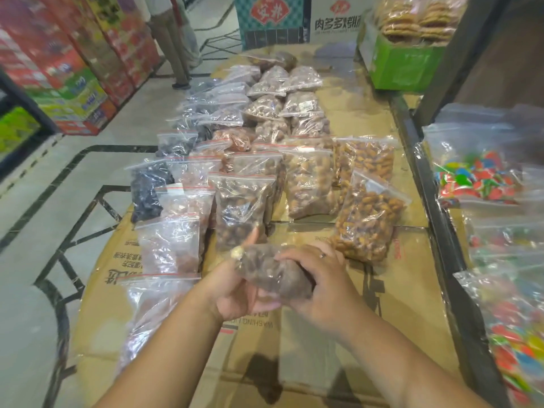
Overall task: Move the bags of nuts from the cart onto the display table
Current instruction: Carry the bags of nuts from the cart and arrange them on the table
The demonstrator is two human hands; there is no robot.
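A clear bag of dark brown nuts (pixel 273 272) is held just above the cardboard-covered display table (pixel 323 343). My left hand (pixel 235 293) cups it from below with the thumb up. My right hand (pixel 321 278), with a ring on one finger, grips it from the right and over the top. Ahead on the table lie several rows of zip bags: brown nuts (pixel 241 207), golden nuts (pixel 368 219), dark fruit (pixel 147 192). No cart is in view.
A dark metal shelf (pixel 441 219) with bags of coloured candy (pixel 477 178) borders the right. A green box of cookies (pixel 406 60) and printed cartons stand at the far end. A person (pixel 173 39) stands on the tiled floor at the back left, beside stacked red boxes.
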